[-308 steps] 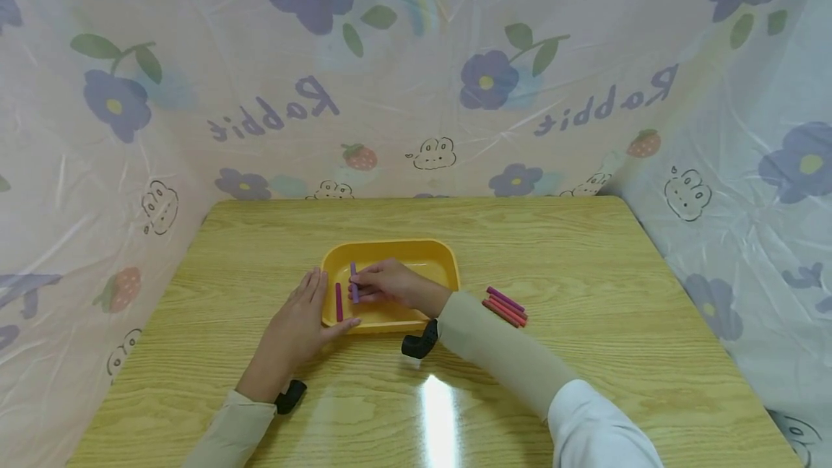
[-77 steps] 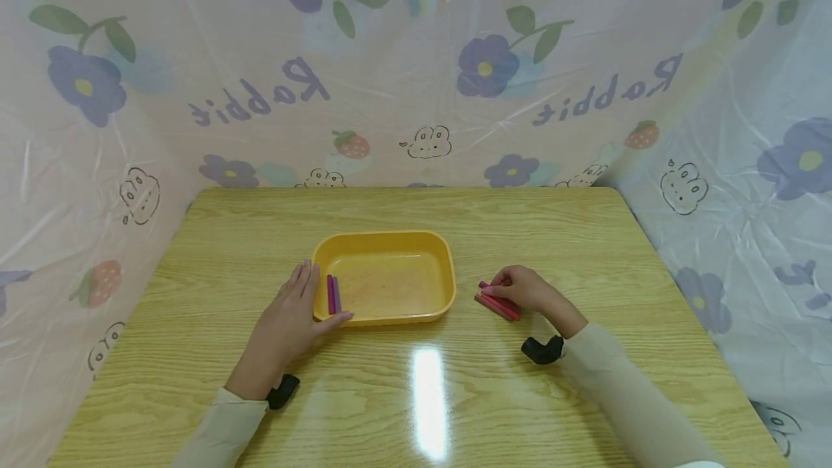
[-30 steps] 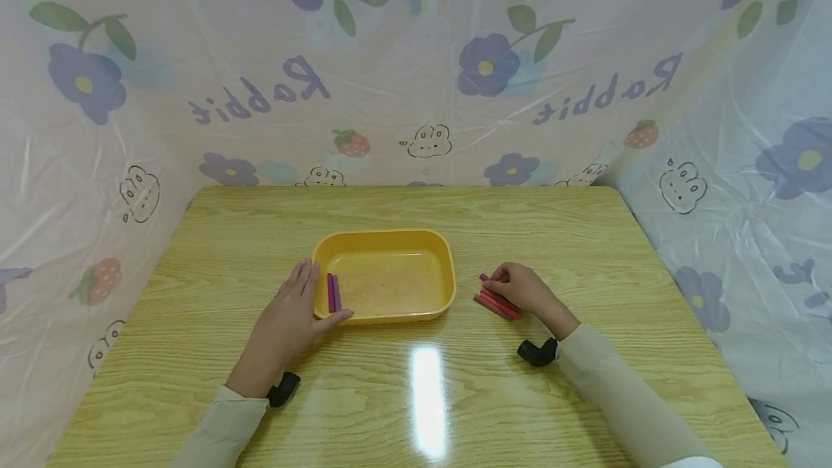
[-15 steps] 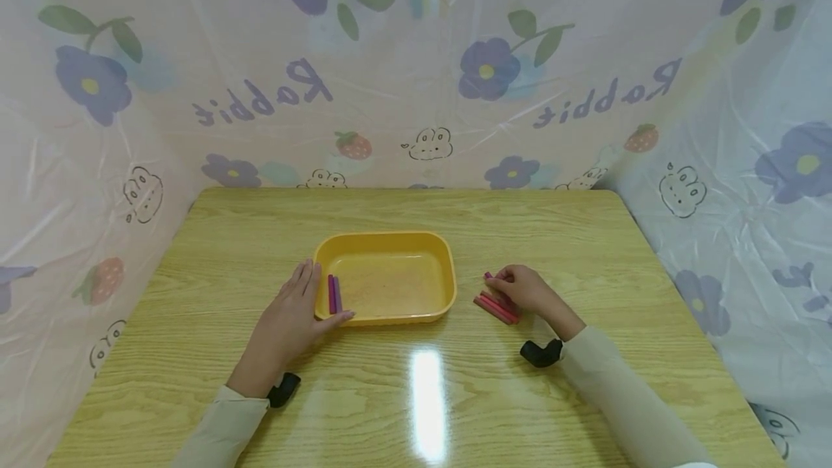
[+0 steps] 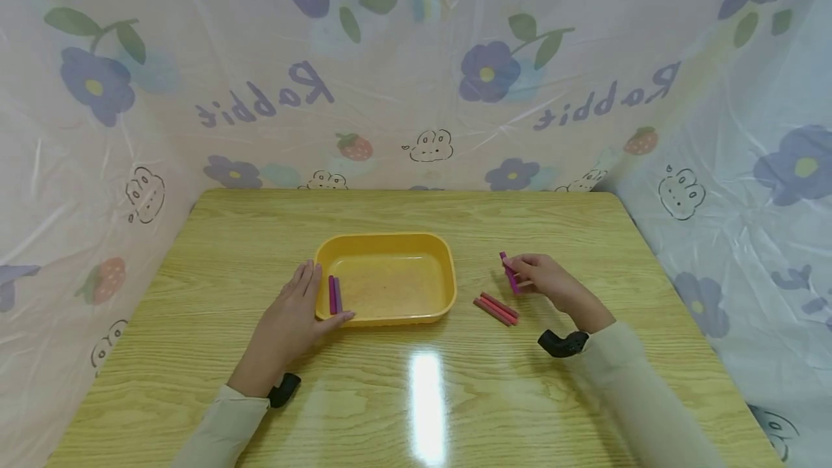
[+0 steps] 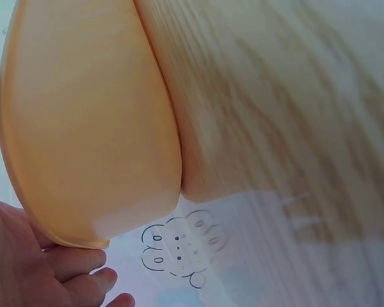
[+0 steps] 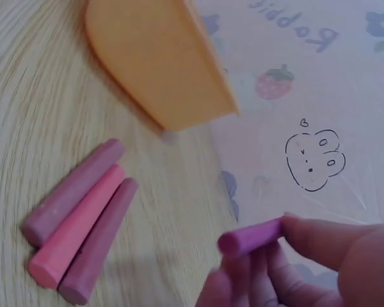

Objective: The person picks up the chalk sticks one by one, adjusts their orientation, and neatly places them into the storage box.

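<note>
The yellow tray (image 5: 383, 322) sits on the table, with two crayons, a dark magenta one (image 5: 332, 295) and a lilac one (image 5: 338, 295), side by side near its left end. My left hand (image 5: 289, 320) rests against the tray's left side, fingers straight along the wall and thumb along the front rim. To the tray's right, my right hand (image 5: 552, 284) pinches a purple crayon (image 5: 510, 273) between thumb and fingers; in the right wrist view it is held above the table. Just left of this hand, a pink-red crayon (image 7: 77, 227) lies between two duller reddish ones (image 7: 73, 192).
Wood-grain table (image 5: 260, 230) under everything, with a bright light reflection (image 5: 427, 403) on its front part. A patterned curtain (image 5: 403, 92) with flowers and rabbits stands behind and at both sides. Each wrist carries a black camera mount (image 5: 562, 344).
My right hand has drawn the purple crayon away from the pile, rightward and back, turning it more upright. Three crayons stay on the table. My left hand stays at the tray.
</note>
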Tool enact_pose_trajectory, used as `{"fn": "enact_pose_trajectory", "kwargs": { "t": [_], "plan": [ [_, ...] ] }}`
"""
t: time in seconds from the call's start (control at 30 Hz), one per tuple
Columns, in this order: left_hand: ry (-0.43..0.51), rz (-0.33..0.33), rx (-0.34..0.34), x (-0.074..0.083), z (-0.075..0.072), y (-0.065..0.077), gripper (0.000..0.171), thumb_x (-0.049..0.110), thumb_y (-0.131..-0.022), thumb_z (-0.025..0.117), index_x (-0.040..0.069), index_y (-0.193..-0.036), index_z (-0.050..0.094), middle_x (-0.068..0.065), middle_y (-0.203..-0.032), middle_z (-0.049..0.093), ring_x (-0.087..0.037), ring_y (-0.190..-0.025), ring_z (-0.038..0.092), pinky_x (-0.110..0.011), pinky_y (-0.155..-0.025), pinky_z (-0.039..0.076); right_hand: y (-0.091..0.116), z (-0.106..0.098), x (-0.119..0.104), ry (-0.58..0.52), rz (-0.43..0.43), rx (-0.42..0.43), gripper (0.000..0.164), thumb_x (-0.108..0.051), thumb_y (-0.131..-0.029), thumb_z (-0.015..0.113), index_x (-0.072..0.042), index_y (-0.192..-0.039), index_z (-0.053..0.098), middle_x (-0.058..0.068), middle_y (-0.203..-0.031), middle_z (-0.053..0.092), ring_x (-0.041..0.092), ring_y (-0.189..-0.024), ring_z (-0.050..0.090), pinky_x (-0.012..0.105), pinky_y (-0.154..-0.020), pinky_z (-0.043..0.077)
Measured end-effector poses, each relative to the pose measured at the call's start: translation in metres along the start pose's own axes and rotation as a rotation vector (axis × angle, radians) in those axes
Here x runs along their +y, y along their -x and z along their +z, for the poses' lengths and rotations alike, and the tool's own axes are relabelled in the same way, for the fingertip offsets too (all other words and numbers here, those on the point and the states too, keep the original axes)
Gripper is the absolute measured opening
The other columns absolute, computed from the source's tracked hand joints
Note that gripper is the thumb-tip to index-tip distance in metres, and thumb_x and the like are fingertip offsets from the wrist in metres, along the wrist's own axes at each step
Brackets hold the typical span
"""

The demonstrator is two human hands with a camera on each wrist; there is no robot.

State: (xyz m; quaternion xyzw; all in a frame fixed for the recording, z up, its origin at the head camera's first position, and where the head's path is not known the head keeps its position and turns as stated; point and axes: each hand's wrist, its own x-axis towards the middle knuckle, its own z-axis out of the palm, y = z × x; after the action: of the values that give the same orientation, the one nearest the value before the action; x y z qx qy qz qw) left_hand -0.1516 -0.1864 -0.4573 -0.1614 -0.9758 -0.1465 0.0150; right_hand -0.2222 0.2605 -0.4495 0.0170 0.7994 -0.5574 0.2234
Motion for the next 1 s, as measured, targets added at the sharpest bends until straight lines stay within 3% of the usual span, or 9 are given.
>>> {"fn": "enact_pose_trajectory", "kwargs": {
  "t": [0.1,0.23,0.37,0.7,1.0],
  "plan": [
    [-0.005,0.0,0.0,-0.001,0.001,0.0,0.11,0.078,-0.078,0.039,-0.004,-0.146,0.015,-0.023,-0.151,0.014,-0.036,-0.138,0.013,-0.052,-0.108,0.021,0.0,-0.002,0.0,-0.171,0.001,-0.053,0.049,-0.032,-0.097,0.05,0.011,-0.12,0.05,0.014,-0.102,0.057,0.021,-0.088,0.057,0.032,-0.077,0.053],
    [-0.013,-0.002,0.006,-0.002,0.002,0.0,0.109,0.078,-0.078,0.039,-0.004,-0.146,0.016,-0.023,-0.151,0.015,-0.035,-0.139,0.013,-0.05,-0.108,0.02,0.0,-0.003,-0.002,-0.429,0.0,-0.15,0.031,-0.027,-0.099,0.045,-0.002,-0.111,0.06,0.006,-0.098,0.059,0.015,-0.085,0.057,0.027,-0.075,0.052],
    [-0.01,0.001,0.014,-0.002,0.002,-0.001,0.109,0.077,-0.078,0.04,-0.004,-0.146,0.016,-0.023,-0.15,0.016,-0.035,-0.139,0.013,-0.05,-0.108,0.021,0.001,-0.002,-0.007,-0.563,-0.006,-0.207,0.028,-0.025,-0.101,0.041,-0.011,-0.101,0.065,0.002,-0.094,0.058,0.013,-0.083,0.058,0.026,-0.077,0.052],
    [-0.006,0.01,0.01,-0.001,0.0,-0.001,0.111,0.078,-0.077,0.041,-0.005,-0.146,0.015,-0.024,-0.15,0.015,-0.036,-0.138,0.013,-0.051,-0.108,0.02,0.007,0.003,-0.018,-0.699,0.035,-0.205,0.025,-0.022,-0.1,0.045,-0.006,-0.101,0.063,0.004,-0.093,0.061,0.012,-0.084,0.062,0.03,-0.085,0.05],
    [-0.005,0.006,0.004,-0.001,0.0,0.0,0.111,0.079,-0.077,0.04,-0.005,-0.146,0.015,-0.023,-0.151,0.015,-0.036,-0.138,0.013,-0.051,-0.108,0.021,0.011,0.009,-0.021,-0.657,-0.032,-0.245,0.026,-0.016,-0.101,0.042,-0.005,-0.101,0.065,0.008,-0.095,0.065,0.016,-0.09,0.065,0.032,-0.087,0.049]
  ]
}}
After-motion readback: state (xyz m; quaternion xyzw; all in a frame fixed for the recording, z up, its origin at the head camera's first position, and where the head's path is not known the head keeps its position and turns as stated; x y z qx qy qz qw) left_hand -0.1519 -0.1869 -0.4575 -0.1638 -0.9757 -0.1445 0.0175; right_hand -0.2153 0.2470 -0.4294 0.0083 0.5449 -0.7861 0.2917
